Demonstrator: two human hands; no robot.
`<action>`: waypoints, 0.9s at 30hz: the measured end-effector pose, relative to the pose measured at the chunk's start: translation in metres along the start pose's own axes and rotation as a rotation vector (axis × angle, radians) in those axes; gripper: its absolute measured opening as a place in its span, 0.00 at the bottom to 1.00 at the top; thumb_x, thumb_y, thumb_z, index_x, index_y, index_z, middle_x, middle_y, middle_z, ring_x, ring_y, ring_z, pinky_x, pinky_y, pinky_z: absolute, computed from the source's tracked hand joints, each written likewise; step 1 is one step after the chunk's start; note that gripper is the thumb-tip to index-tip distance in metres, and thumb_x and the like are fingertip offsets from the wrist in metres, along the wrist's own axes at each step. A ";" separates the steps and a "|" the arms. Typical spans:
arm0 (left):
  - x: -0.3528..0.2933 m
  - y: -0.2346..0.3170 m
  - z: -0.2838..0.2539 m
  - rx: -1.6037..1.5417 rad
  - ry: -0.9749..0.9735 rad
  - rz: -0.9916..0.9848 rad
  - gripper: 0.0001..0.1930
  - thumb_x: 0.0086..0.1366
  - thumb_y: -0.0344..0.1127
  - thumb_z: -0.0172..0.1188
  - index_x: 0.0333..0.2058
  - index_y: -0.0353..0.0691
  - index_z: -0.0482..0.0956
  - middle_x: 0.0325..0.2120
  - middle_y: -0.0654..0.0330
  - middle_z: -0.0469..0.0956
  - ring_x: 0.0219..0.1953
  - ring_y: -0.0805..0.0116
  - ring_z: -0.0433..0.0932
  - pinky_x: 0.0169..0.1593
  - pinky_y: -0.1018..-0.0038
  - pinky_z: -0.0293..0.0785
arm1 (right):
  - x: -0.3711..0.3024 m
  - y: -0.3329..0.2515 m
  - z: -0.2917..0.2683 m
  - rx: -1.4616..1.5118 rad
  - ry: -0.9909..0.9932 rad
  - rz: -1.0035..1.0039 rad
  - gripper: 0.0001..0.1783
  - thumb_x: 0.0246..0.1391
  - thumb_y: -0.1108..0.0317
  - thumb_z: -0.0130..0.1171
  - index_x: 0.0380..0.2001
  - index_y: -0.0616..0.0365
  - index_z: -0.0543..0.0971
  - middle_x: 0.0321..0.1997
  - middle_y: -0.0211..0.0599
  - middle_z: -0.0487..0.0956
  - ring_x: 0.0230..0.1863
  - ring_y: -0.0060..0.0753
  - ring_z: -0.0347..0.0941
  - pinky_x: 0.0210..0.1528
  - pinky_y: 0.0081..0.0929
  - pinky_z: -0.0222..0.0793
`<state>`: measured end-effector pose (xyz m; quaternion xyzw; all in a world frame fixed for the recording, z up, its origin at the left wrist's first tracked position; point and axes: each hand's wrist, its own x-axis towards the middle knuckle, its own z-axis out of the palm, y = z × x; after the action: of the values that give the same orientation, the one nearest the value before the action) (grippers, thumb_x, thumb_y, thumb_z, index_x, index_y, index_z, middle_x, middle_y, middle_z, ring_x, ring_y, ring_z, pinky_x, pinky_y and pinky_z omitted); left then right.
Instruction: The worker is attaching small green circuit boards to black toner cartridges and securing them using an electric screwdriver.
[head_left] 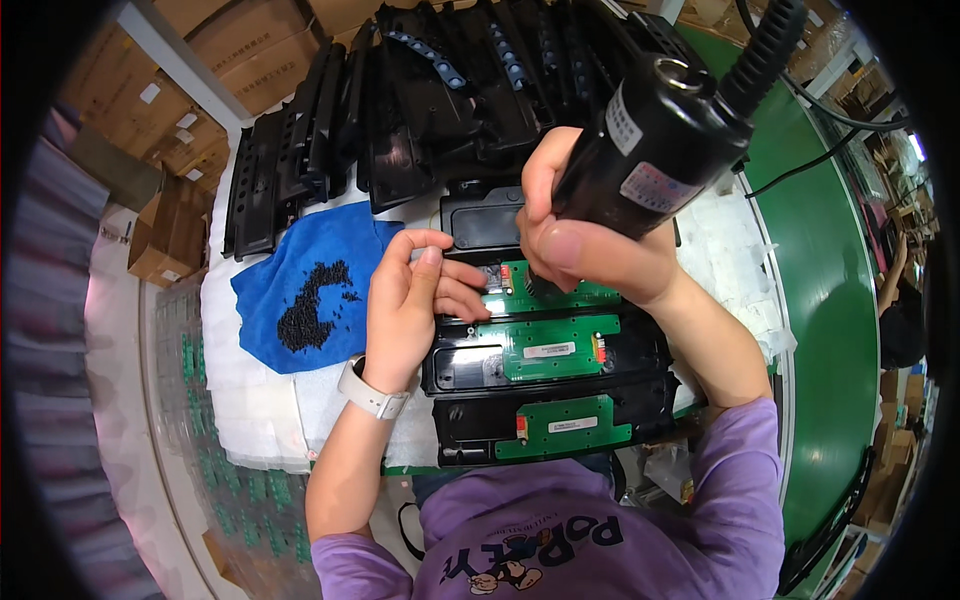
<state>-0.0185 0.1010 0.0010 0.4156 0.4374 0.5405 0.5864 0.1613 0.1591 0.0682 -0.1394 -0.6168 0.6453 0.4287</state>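
My right hand (pixel 620 255) is wrapped around a black electric screwdriver (pixel 640 140), held upright over the farthest of three green circuit boards (pixel 590 297). Its tip is mostly hidden behind my fingers. Thumb and index finger of my left hand (pixel 400 310) are pinched together; whatever they hold is too small to tell. The other fingers curl over the left end of that board. Nearer me, a second circuit board (pixel 560 360) and a third circuit board (pixel 570 437) lie in black plastic housings (pixel 465 367). Small black screws (pixel 305 320) are heaped on a blue cloth (pixel 375 235).
Many black plastic housings (pixel 410 130) are piled along the back of the white-covered table (pixel 245 410). From the screwdriver a thick cable (pixel 765 55) runs up right. A green surface (pixel 820 300) borders the right side. Cardboard boxes (pixel 235 50) stand behind at left.
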 end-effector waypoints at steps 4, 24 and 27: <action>0.000 0.002 0.005 0.089 0.023 -0.054 0.11 0.69 0.38 0.39 0.38 0.36 0.66 0.13 0.64 0.68 0.11 0.83 0.61 0.13 0.87 0.52 | 0.002 -0.001 0.005 -0.038 -0.032 -0.032 0.14 0.41 0.71 0.61 0.26 0.60 0.66 0.16 0.29 0.69 0.15 0.15 0.62 0.17 0.14 0.57; -0.009 0.012 0.004 -0.071 -0.107 -0.115 0.03 0.59 0.25 0.56 0.32 0.34 0.72 0.23 0.55 0.78 0.15 0.79 0.70 0.20 0.87 0.64 | 0.006 -0.021 -0.012 0.417 -0.002 -0.363 0.14 0.54 0.59 0.45 0.34 0.59 0.69 0.13 0.30 0.63 0.10 0.25 0.58 0.18 0.27 0.61; -0.011 0.010 0.008 -0.065 -0.096 -0.136 0.03 0.57 0.26 0.58 0.28 0.33 0.74 0.20 0.58 0.77 0.15 0.80 0.70 0.20 0.87 0.65 | 0.004 -0.025 -0.012 0.454 0.085 -0.385 0.17 0.56 0.54 0.41 0.38 0.56 0.68 0.13 0.29 0.64 0.11 0.24 0.60 0.21 0.28 0.63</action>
<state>-0.0137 0.0904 0.0133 0.3911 0.4181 0.4929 0.6552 0.1771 0.1669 0.0898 0.0526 -0.4533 0.6670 0.5889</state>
